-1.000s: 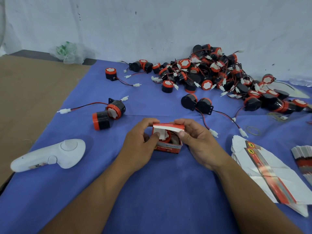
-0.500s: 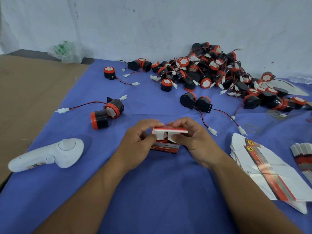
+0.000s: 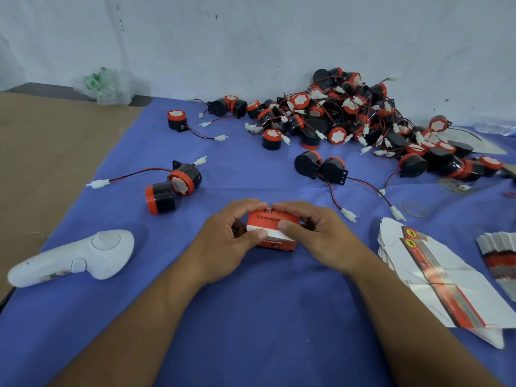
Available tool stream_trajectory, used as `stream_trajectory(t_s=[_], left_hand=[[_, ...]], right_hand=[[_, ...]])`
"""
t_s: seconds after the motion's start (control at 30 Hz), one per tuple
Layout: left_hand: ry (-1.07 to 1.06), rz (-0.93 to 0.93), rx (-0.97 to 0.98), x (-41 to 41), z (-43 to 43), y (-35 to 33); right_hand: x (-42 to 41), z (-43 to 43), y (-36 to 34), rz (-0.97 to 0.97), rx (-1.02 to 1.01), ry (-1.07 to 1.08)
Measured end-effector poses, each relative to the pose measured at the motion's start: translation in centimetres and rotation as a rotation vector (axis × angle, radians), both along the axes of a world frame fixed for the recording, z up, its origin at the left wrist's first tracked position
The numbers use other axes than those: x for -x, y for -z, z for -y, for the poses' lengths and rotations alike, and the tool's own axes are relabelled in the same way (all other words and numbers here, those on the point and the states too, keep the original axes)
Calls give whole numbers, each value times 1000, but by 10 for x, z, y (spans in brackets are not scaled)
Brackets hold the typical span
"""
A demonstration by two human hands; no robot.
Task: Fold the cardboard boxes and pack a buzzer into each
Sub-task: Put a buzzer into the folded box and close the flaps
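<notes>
Half the box [image 3: 272,221] under thumbs [image 3: 258,234]

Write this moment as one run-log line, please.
left hand: grips box | right hand: grips box | lid: folded down | loose buzzers: far side

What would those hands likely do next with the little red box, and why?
Probably tuck the white flap into the red box. The left hand and right hand grip it, thumbs on the flap, which shows outside the box.
</notes>
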State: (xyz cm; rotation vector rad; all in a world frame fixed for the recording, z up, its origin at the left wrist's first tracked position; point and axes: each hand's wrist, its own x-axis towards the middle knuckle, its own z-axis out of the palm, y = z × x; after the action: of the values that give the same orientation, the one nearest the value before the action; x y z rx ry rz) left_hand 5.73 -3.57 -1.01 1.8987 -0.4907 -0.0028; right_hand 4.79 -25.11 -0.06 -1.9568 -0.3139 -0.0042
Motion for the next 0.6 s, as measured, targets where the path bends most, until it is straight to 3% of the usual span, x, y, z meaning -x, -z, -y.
stream_trajectory(t_s=[0.13,0.4,0.6], left_hand=[[-24,-8,-21,-1,1,0],[-59,34,34,-1,4,1],[-22,28,25,0,3,0]], right_hand=[[3,3,-4,11,74,-31],[5,1,-10,330,319,-51],[2,-1,-3,232,264,-45]])
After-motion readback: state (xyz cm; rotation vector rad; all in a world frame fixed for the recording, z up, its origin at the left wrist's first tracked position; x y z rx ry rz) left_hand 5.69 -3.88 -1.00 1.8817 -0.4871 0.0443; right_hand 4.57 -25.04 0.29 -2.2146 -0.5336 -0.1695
